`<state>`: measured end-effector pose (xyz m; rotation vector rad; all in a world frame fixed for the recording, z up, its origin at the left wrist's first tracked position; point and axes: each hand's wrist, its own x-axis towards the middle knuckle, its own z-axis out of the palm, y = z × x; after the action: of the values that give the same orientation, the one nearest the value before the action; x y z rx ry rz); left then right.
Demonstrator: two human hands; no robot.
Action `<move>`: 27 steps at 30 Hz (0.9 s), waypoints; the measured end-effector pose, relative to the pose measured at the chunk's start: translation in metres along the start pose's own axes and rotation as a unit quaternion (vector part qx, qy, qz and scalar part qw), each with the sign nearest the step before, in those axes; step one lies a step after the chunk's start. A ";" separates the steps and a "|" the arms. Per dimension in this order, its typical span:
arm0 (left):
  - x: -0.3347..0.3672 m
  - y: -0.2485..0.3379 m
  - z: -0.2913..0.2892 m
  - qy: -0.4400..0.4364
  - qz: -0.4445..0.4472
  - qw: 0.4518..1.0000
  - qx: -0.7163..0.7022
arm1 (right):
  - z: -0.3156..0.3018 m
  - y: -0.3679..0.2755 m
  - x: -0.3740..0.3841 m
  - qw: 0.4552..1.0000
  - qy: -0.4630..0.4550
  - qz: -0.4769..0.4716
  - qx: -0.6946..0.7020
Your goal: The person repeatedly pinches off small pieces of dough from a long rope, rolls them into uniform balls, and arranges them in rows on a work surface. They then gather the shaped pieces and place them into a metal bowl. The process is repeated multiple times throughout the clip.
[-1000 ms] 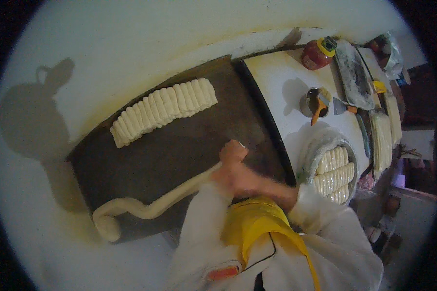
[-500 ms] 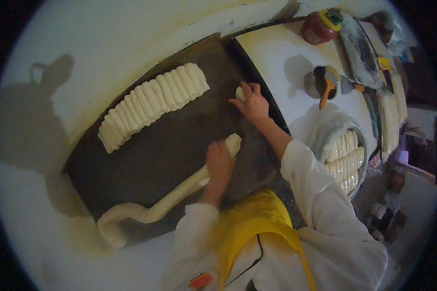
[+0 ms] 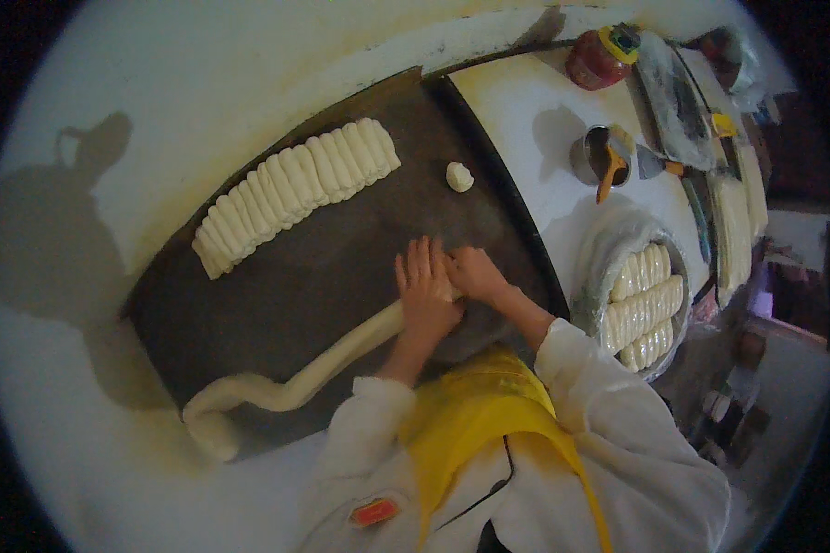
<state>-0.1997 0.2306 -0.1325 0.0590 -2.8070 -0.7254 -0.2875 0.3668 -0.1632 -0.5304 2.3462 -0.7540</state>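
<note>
A long, thick dough rope (image 3: 341,352) runs across the dark work surface, bending and curling at its far-left end. My left hand (image 3: 426,297) lies over the rope's right end with its fingers stretched out. Close beside it, my right hand (image 3: 476,274) is closed round the tip of the same rope, which is mostly hidden under both hands. Beyond the hands sits a small dough piece (image 3: 459,176), apart from both. A row of dough strips (image 3: 295,189), packed side by side, lies toward the wall.
To the right stands a round plastic-lined container (image 3: 592,276) holding rows of dough pieces. Farther back are a metal cup (image 3: 588,158) with an orange-handled brush (image 3: 609,177), a scraper (image 3: 652,163) and a red jar (image 3: 597,63). The wall (image 3: 55,304) borders the left.
My right hand has let go of the small dough piece and come back toward me to the rope's end. My left hand has flattened its fingers over the rope.
</note>
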 end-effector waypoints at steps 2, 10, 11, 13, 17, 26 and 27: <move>0.015 0.005 0.003 -0.070 -0.077 0.993 -0.064 | -0.012 -0.005 -0.002 0.996 0.056 -0.060 -0.031; 0.029 0.016 0.042 -0.253 -0.237 0.933 -0.093 | -0.025 0.001 -0.008 0.985 0.157 -0.038 -0.067; 0.028 0.016 0.045 -0.242 -0.232 0.940 -0.069 | -0.028 0.000 -0.008 0.983 0.160 -0.051 -0.068; 0.031 0.015 0.047 -0.258 -0.218 0.941 -0.034 | -0.036 -0.010 -0.009 0.983 0.153 -0.050 -0.088; 0.046 0.004 0.046 -0.284 -0.295 0.912 -0.006 | -0.052 -0.060 -0.019 0.989 0.134 0.032 -0.058; 0.015 -0.023 0.038 -0.097 -0.090 0.983 -0.128 | -0.026 0.005 0.000 0.968 0.242 0.070 -0.010; 0.006 -0.023 0.034 -0.133 -0.110 0.980 -0.102 | -0.023 0.026 0.013 0.965 0.261 0.019 0.004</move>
<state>-0.2144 0.2264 -0.1710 0.2591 -2.9882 -1.1477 -0.3166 0.3879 -0.1703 -0.3044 2.8230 -0.9775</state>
